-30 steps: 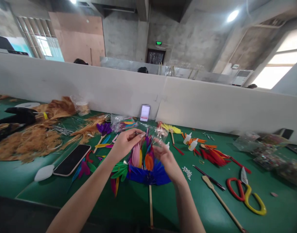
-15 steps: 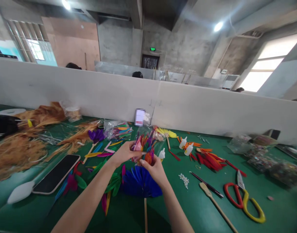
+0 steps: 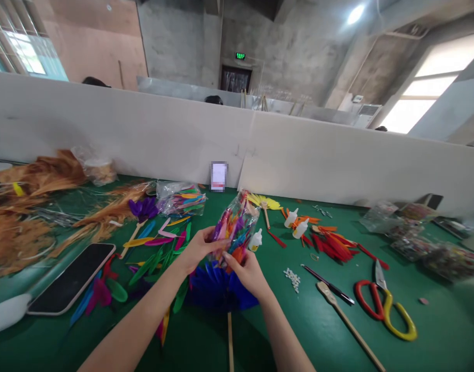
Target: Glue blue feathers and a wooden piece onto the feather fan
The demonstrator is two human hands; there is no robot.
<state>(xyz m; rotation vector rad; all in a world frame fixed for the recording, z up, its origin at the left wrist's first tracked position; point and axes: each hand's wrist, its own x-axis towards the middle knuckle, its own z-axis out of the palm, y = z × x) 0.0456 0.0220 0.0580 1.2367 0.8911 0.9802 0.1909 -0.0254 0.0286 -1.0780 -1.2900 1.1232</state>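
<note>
Both my hands hold a clear plastic bag of colourful feathers (image 3: 237,222) at the middle of the table. My left hand (image 3: 203,249) grips its left side, and my right hand (image 3: 246,268) pinches its lower right part. Just beneath the bag lies a fan of blue feathers (image 3: 221,289) on a wooden stick (image 3: 231,341); the bag and my hands hide part of it. Loose green feathers (image 3: 155,268) lie to the left of my left hand. A small white glue bottle (image 3: 256,240) stands just behind my right hand.
Red-and-yellow-handled scissors (image 3: 384,299), a wooden stick with a flat head (image 3: 349,325), a dark pen (image 3: 327,284) and white beads (image 3: 292,280) lie at right. A phone (image 3: 74,279) and brown fibres (image 3: 19,232) lie at left. A white partition (image 3: 163,134) borders the back.
The bag of feathers now stands more upright and spread out between my hands. The whole view has tilted down and shifted slightly, moving the scene up and left in the picture.
</note>
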